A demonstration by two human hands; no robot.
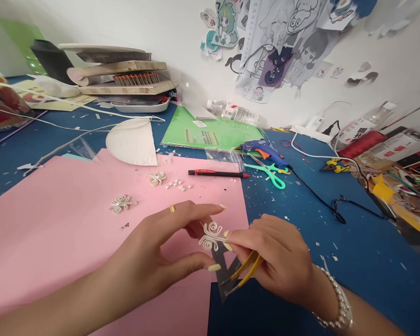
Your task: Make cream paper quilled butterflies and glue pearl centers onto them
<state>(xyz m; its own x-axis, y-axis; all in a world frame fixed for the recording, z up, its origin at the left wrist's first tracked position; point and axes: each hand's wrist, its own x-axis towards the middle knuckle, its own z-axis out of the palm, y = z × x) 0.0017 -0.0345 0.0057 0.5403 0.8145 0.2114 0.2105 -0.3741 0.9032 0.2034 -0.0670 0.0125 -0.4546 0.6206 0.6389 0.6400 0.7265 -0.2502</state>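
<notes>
A white coiled-cord ornament [211, 237] is pinched by its stem between the thumb and forefinger of my right hand [276, 252]. Yellow-handled tweezers [248, 272] are also tucked in that hand, tips pointing down and left. My left hand [161, 247] is open beside the ornament, thumb and forefinger apart around its left side. Below lies a dark triangular ruler [221, 268], partly hidden by my hands. Two similar coiled ornaments, one nearer [122, 203] and one farther [156, 178], rest on the pink sheet [73, 219] near small white pearls [178, 185].
Beyond my hands lie a black-and-red pen [217, 174], green scissors [271, 175] and a blue glue gun [266, 151] with its cord. A white half-round piece [135, 142] and a green packet [203, 126] sit farther back. Yellow-handled pliers [336, 165] lie right, near bottles.
</notes>
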